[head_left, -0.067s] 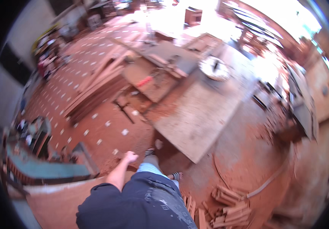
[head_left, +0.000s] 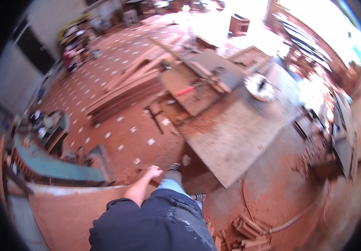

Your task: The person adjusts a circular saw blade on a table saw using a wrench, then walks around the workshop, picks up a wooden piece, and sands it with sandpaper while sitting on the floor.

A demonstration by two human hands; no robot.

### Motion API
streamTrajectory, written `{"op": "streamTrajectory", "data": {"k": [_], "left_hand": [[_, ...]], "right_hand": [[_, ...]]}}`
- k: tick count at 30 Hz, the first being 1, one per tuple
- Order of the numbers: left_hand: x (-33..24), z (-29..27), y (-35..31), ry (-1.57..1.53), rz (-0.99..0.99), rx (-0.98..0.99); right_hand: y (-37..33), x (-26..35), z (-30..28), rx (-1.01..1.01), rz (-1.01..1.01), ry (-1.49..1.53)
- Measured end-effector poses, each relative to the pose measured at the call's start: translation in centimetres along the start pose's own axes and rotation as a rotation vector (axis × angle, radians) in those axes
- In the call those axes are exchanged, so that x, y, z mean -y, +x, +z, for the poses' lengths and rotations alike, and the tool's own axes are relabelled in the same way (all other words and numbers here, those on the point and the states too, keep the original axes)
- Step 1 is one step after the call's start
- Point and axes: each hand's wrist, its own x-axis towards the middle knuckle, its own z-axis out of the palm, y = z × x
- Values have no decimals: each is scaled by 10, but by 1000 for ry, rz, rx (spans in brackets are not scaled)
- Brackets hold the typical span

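Observation:
My left hand (head_left: 154, 171) hangs in front of my body, with its fingers curled in and nothing visible in them. It touches no object; my striped sandal and foot (head_left: 174, 167) show just beyond it. My right hand is out of the picture. Ahead and to the right stands a large dusty worktable (head_left: 230, 144). On it lies a round pale disc (head_left: 259, 88) with a dark centre. A wooden board (head_left: 207, 100) with a small red piece (head_left: 185, 90) sits at the table's left part.
Long reddish timbers (head_left: 124, 100) are stacked on the tiled floor left of the table. A green metal machine (head_left: 57, 163) stands at the left, near a brown panel (head_left: 71, 213). Wood offcuts (head_left: 251, 228) and a pale hose (head_left: 295, 219) lie on the sawdust-covered floor, lower right.
The whole scene has shifted rightward in the picture and slightly down at the top, as my head turns left. My left hand keeps its curled shape.

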Motion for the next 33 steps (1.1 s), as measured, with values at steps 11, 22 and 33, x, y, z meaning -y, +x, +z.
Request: {"op": "streamTrajectory", "data": {"k": [11, 22, 33], "left_hand": [[139, -42, 62, -389, -222, -41], [249, -229, 159, -905, -121, -205], [329, -375, 192, -1002, -244, -351]], "right_hand": [[-213, 474, 5, 937, 1, 959], [-335, 887, -281, 1245, -277, 1157], [-381, 1091, -348, 1171, -382, 1243]]}}
